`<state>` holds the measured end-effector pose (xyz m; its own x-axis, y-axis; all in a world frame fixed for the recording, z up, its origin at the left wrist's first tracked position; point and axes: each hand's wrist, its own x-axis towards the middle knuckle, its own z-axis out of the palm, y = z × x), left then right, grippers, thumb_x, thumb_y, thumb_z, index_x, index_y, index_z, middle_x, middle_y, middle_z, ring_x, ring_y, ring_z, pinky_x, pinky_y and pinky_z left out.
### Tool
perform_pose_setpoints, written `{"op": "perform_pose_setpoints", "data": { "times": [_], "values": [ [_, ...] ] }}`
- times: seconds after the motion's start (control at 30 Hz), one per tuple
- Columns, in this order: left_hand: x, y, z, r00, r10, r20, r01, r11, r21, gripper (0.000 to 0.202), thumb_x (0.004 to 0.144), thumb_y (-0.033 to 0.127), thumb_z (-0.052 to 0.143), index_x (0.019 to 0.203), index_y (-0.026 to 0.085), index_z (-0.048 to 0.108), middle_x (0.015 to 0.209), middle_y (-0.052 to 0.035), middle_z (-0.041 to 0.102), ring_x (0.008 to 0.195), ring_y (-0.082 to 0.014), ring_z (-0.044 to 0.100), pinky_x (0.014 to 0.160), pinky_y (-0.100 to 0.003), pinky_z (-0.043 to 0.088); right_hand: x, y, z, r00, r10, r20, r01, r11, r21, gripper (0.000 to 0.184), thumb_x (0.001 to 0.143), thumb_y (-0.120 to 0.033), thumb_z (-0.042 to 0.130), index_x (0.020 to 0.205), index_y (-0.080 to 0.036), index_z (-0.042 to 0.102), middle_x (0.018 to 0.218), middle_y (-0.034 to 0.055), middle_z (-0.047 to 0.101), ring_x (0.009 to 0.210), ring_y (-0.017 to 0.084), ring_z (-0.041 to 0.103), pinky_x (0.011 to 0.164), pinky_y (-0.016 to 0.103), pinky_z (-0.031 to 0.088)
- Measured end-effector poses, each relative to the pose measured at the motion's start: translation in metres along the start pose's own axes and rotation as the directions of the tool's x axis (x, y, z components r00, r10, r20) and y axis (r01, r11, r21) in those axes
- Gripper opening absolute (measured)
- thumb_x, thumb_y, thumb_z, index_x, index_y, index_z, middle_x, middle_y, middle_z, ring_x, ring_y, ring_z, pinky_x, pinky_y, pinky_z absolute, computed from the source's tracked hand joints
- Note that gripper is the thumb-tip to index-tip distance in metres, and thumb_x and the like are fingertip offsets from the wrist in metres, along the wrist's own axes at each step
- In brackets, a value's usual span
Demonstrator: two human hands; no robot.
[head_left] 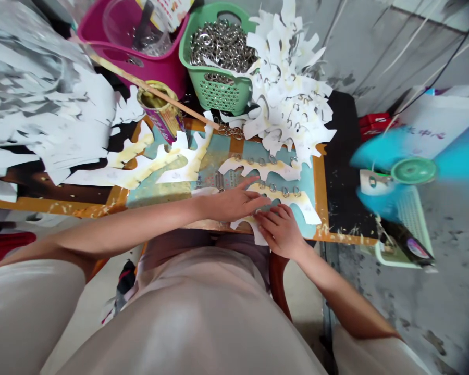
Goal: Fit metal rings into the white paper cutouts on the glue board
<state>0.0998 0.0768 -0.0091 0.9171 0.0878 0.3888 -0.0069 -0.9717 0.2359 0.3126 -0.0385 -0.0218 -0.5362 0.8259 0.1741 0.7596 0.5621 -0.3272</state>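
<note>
My left hand reaches across with its fingers stretched out and apart, over a white cut-out strip with glue-yellowed edges and metal rings along its upper side. My right hand lies at the near edge of that strip, fingers spread over a white piece partly hidden beneath it. The fingertips of both hands come close together there; whether anything small lies under them I cannot tell. Just beyond is another ringed strip. To the left lie glue-smeared white strips without rings.
A green basket of metal rings and a magenta basket stand at the back. A stick lies across a glue-smeared can. White pieces pile at left, ringed ones behind. A turquoise fan blurs at right.
</note>
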Motion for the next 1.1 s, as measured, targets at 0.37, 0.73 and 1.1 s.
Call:
{"op": "perform_pose_setpoints", "data": {
  "times": [0.37,0.73,1.1],
  "values": [
    [-0.020,0.029,0.022,0.959,-0.243,-0.148,0.239,0.970,-0.044,0.023,0.088,-0.003,0.036,0.096,0.018,0.042,0.078,0.0004,0.062,0.074,-0.0129,0.063,0.113,-0.053,0.040,0.001,-0.002,0.001,1.000,-0.004,0.015,0.004,1.000,-0.023,0.037,0.096,-0.026,0.049,0.132,-0.021,0.060,0.120,0.0066,0.069,0.103,0.026,0.053,0.109,0.049,0.030],
    [-0.025,0.041,0.015,0.960,-0.275,-0.039,0.278,0.955,0.102,0.032,0.084,0.004,0.045,0.115,0.012,0.052,0.103,-0.0122,0.069,0.116,-0.0224,0.062,0.118,-0.053,0.030,-0.001,-0.004,0.003,1.000,-0.016,0.009,0.016,0.999,-0.045,0.033,0.096,-0.029,0.048,0.122,-0.015,0.063,0.118,0.0103,0.068,0.105,0.027,0.052,0.111,0.048,0.031],
    [-0.040,0.056,0.024,0.956,-0.294,-0.009,0.292,0.945,0.146,0.029,0.087,0.021,0.055,0.113,0.012,0.065,0.112,-0.0113,0.071,0.126,-0.0277,0.055,0.124,-0.056,0.010,0.005,-0.013,0.000,0.974,0.207,-0.091,-0.180,0.954,0.241,0.025,0.100,-0.027,0.040,0.102,-0.021,0.065,0.098,0.0070,0.072,0.094,0.023,0.062,0.100,0.044,0.043]
  ]
}}
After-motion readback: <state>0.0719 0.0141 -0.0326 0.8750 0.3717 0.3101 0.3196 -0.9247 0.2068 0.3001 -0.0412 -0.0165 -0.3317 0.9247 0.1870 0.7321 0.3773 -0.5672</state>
